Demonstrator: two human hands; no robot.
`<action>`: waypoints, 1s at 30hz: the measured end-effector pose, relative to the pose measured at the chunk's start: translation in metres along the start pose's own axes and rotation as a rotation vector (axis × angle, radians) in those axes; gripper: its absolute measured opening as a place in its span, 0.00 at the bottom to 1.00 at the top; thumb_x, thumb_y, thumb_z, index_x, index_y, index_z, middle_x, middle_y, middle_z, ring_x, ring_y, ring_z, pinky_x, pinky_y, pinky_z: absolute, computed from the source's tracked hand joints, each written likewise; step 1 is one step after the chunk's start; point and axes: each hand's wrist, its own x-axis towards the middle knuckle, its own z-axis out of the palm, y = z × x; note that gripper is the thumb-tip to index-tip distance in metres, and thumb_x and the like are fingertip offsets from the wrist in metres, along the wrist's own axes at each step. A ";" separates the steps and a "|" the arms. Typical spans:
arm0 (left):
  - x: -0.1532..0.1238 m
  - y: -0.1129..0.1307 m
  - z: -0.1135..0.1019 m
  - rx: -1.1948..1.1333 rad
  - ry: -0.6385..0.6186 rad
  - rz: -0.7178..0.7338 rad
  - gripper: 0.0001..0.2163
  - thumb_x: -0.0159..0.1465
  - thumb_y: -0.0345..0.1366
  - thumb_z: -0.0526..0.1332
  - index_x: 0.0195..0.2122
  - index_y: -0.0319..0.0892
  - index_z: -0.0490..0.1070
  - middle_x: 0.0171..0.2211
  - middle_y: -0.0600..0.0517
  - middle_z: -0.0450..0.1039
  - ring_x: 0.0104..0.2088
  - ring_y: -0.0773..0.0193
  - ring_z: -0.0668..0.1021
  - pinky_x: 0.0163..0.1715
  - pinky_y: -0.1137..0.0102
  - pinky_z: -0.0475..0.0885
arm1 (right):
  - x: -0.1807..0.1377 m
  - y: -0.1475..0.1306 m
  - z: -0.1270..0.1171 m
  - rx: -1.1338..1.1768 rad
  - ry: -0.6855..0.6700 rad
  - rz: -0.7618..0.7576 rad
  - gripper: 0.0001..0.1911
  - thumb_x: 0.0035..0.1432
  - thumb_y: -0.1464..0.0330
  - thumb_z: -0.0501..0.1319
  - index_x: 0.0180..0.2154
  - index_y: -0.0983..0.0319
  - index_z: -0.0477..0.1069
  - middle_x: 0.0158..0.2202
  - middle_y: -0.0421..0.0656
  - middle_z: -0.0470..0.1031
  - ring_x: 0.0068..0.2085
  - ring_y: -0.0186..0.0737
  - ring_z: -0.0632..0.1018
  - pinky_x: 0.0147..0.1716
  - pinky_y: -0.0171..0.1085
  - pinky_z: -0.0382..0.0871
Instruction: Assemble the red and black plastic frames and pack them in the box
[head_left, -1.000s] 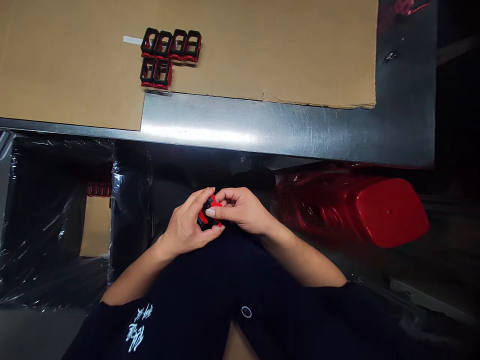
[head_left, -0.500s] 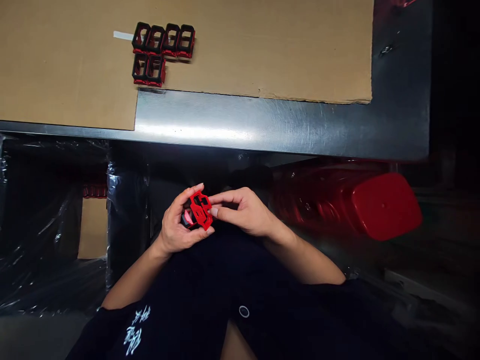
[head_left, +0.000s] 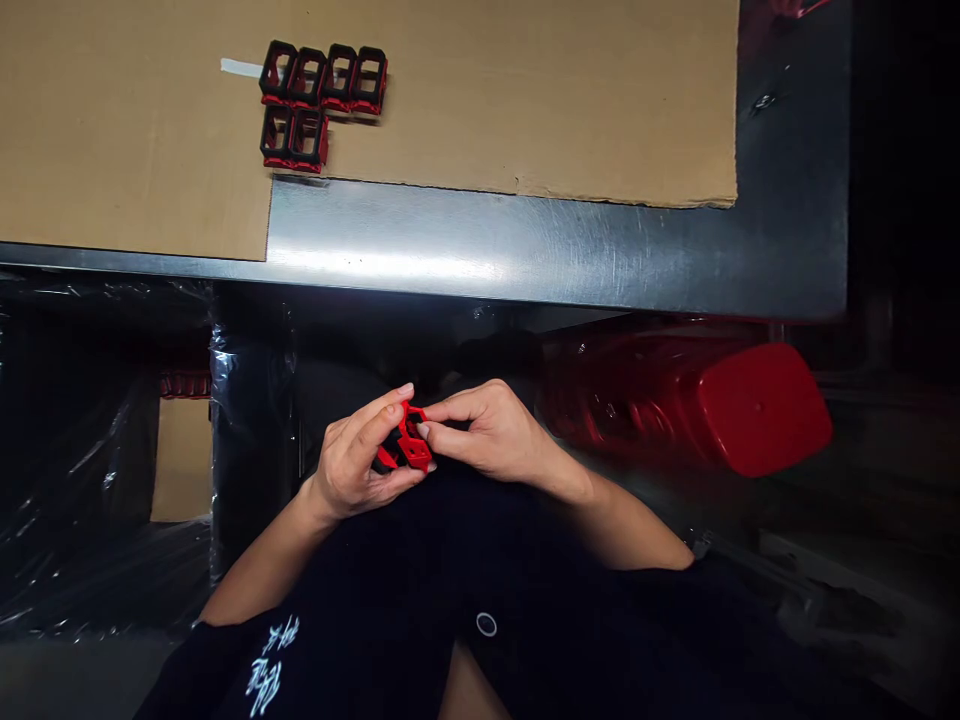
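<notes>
**Held part:** a red-and-black open-frame plastic part [head_left: 409, 448], held between your hands over your dark clothing, below the bench's near edge. Clock positions below are centred here, with 12 o'clock pointing away from you.

**Left hand** [head_left: 351, 465]: closed, gripping the part from the 9 o'clock side, with the fingers curled around it.

**Right hand** [head_left: 495, 432]: closed to a fingertip grip, pinching the part from the 3 o'clock side.

**Long axis:** runs roughly 9 to 3 o'clock, between your hands; the exact line is hard to judge because your fingers cover both ends.

**Facing:** the red lattice faces up toward you, with black showing beneath it.

**Handling:** keep both grips close to the part and the pressure even; the thin frame walls may flex under a hard pinch.

**Steel bench** [head_left: 525, 250]: at 12 o'clock, carrying a cardboard sheet [head_left: 135, 130].

**Six black-and-red frames** [head_left: 323, 78]: at 11 o'clock on the cardboard sheet, in a row of four above a row of two.

**Red moulded plastic object** [head_left: 757, 410]: at 3 o'clock.

**Clear plastic sheeting** [head_left: 251, 430]: at 9 o'clock.
</notes>
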 end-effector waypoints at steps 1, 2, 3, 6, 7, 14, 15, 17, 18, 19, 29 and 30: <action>0.000 0.000 0.000 0.002 0.000 -0.001 0.45 0.57 0.41 0.75 0.71 0.36 0.55 0.58 0.31 0.74 0.57 0.49 0.80 0.48 0.59 0.83 | 0.000 -0.001 -0.002 -0.008 -0.016 -0.014 0.13 0.65 0.68 0.62 0.35 0.63 0.85 0.29 0.41 0.83 0.26 0.33 0.77 0.25 0.31 0.62; 0.000 0.001 0.000 0.005 0.000 -0.007 0.45 0.57 0.42 0.75 0.71 0.36 0.55 0.58 0.32 0.75 0.56 0.49 0.81 0.47 0.59 0.84 | 0.000 -0.002 -0.004 -0.013 -0.032 -0.026 0.13 0.66 0.68 0.61 0.35 0.63 0.85 0.28 0.41 0.83 0.26 0.32 0.76 0.25 0.31 0.62; 0.000 0.001 0.000 0.009 0.001 -0.018 0.45 0.57 0.44 0.75 0.71 0.37 0.56 0.57 0.32 0.76 0.56 0.49 0.81 0.47 0.59 0.84 | 0.000 -0.003 -0.006 -0.015 -0.051 -0.037 0.14 0.66 0.68 0.61 0.35 0.63 0.85 0.28 0.40 0.83 0.25 0.32 0.76 0.25 0.31 0.61; 0.000 0.002 0.000 0.019 0.007 -0.048 0.45 0.58 0.46 0.75 0.71 0.40 0.55 0.57 0.34 0.77 0.54 0.49 0.82 0.46 0.60 0.84 | 0.000 -0.006 -0.011 -0.002 -0.116 -0.059 0.15 0.68 0.67 0.59 0.37 0.63 0.85 0.26 0.39 0.81 0.25 0.31 0.74 0.26 0.32 0.61; 0.000 0.002 0.000 0.022 0.006 -0.048 0.45 0.58 0.46 0.75 0.71 0.40 0.55 0.57 0.35 0.77 0.54 0.49 0.82 0.46 0.60 0.84 | 0.001 -0.006 -0.012 0.002 -0.131 -0.060 0.15 0.68 0.67 0.59 0.38 0.63 0.85 0.26 0.38 0.81 0.24 0.30 0.73 0.26 0.32 0.60; 0.001 0.001 -0.001 0.044 -0.033 0.030 0.43 0.59 0.40 0.74 0.71 0.36 0.55 0.58 0.31 0.75 0.55 0.49 0.82 0.45 0.62 0.84 | 0.003 -0.011 -0.008 -0.037 -0.080 0.026 0.16 0.65 0.68 0.61 0.28 0.65 0.82 0.20 0.36 0.74 0.22 0.27 0.67 0.23 0.30 0.56; 0.001 0.001 -0.002 0.042 -0.035 0.033 0.43 0.60 0.40 0.74 0.71 0.36 0.55 0.58 0.31 0.75 0.55 0.49 0.82 0.45 0.62 0.84 | 0.003 -0.012 -0.007 -0.045 -0.071 0.036 0.16 0.65 0.68 0.61 0.26 0.65 0.81 0.19 0.36 0.72 0.22 0.27 0.65 0.22 0.30 0.55; 0.001 0.001 -0.003 0.031 -0.028 0.035 0.43 0.59 0.40 0.75 0.71 0.35 0.56 0.58 0.31 0.75 0.55 0.49 0.82 0.46 0.62 0.84 | 0.003 -0.014 -0.008 -0.047 -0.077 0.022 0.16 0.64 0.68 0.61 0.26 0.66 0.81 0.19 0.36 0.71 0.21 0.26 0.64 0.22 0.30 0.54; 0.002 0.001 -0.003 0.023 -0.023 0.033 0.44 0.58 0.41 0.75 0.71 0.35 0.56 0.58 0.31 0.75 0.56 0.49 0.81 0.47 0.62 0.84 | 0.003 -0.014 -0.009 -0.040 -0.091 0.001 0.17 0.65 0.68 0.61 0.27 0.66 0.81 0.19 0.36 0.71 0.22 0.26 0.65 0.22 0.30 0.55; 0.002 0.001 -0.004 0.016 -0.019 0.031 0.45 0.57 0.41 0.76 0.71 0.34 0.56 0.58 0.31 0.75 0.56 0.48 0.81 0.47 0.62 0.83 | 0.003 -0.014 -0.010 -0.032 -0.107 -0.024 0.16 0.65 0.68 0.60 0.28 0.66 0.82 0.19 0.36 0.71 0.22 0.26 0.65 0.23 0.30 0.55; 0.005 0.004 -0.005 0.042 -0.028 0.025 0.45 0.57 0.43 0.76 0.71 0.36 0.57 0.57 0.32 0.76 0.53 0.48 0.83 0.44 0.62 0.84 | 0.001 -0.011 -0.014 -0.028 -0.134 -0.056 0.15 0.66 0.69 0.60 0.35 0.65 0.85 0.21 0.36 0.72 0.22 0.27 0.65 0.23 0.29 0.56; 0.005 0.004 -0.005 0.045 -0.029 0.030 0.45 0.57 0.43 0.76 0.70 0.36 0.57 0.57 0.32 0.76 0.53 0.48 0.83 0.44 0.62 0.84 | 0.001 -0.011 -0.014 -0.035 -0.127 -0.058 0.15 0.65 0.69 0.60 0.33 0.65 0.85 0.21 0.36 0.72 0.22 0.27 0.65 0.23 0.29 0.55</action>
